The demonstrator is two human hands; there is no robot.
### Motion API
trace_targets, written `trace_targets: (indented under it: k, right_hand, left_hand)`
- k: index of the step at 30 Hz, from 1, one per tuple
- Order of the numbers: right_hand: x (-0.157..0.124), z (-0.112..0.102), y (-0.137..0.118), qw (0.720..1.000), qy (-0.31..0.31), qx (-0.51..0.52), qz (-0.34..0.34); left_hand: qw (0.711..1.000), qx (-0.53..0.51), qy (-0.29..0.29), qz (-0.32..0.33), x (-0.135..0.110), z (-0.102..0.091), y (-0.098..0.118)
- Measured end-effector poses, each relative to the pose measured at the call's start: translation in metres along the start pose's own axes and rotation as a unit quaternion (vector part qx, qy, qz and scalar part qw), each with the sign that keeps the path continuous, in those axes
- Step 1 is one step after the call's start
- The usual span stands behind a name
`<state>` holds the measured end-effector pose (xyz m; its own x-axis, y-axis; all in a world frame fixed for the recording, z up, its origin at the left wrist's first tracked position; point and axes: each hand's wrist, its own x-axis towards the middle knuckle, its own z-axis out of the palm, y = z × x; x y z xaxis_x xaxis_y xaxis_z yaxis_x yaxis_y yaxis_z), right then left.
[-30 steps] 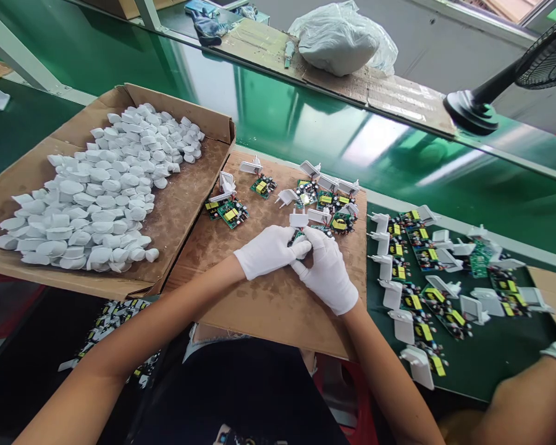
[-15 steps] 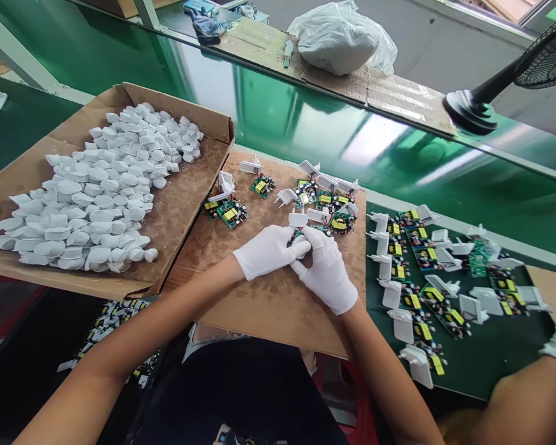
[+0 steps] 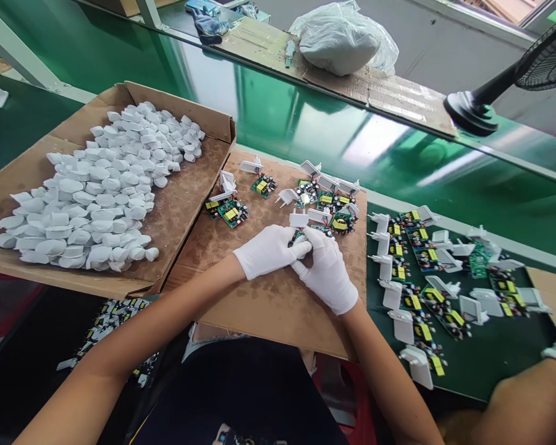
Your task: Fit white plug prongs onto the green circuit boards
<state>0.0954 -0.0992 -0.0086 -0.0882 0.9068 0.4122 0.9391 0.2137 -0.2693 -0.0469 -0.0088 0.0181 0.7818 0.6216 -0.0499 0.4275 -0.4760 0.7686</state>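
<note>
Both my hands wear white gloves and meet over the cardboard sheet (image 3: pixel 259 315). My left hand (image 3: pixel 266 252) and my right hand (image 3: pixel 328 269) are closed, fingertips together on a small circuit board (image 3: pixel 298 235), mostly hidden by the fingers. A white two-pin plug plate (image 3: pixel 299 220) stands just beyond the fingertips, seemingly joined to that board. Right behind my hands sits a cluster of boards with yellow transformers (image 3: pixel 340 224) and white plug plates. To the left lie a few more boards (image 3: pixel 233 213), and one sits by itself (image 3: pixel 262 185).
A cardboard tray (image 3: pixel 167 272) heaped with white plastic caps (image 3: pixel 106 185) stands on the left. Rows of plug boards (image 3: pixel 412 301) cover the green bench at right, near another person's arm (image 3: pixel 532 395). A plastic bag (image 3: pixel 343 40) and black fan (image 3: pixel 472 111) stand behind.
</note>
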Motion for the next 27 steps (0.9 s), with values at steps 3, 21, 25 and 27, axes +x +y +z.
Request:
trace_targets:
  k: [3, 21, 25, 27]
  right_hand:
    - [-0.0001, -0.0001, 0.0004, 1.000, -0.001, -0.001, 0.000]
    - [-0.0004, -0.0008, -0.0002, 1.000, -0.009, -0.010, 0.000]
    - [-0.0003, -0.0013, -0.0006, 1.000, -0.013, -0.011, 0.000]
    - [0.0002, -0.0019, -0.0009, 1.000, -0.015, -0.011, -0.001]
  left_hand:
    - [1.000, 0.000, 0.001, 0.003, 0.0000, 0.0006, -0.0010]
    - [1.000, 0.014, 0.004, 0.007, 0.0000, 0.0007, -0.0008]
    - [1.000, 0.019, 0.004, 0.004, -0.0005, 0.0007, -0.0001]
    - [1.000, 0.022, 0.001, 0.004, -0.0008, 0.0006, 0.0004]
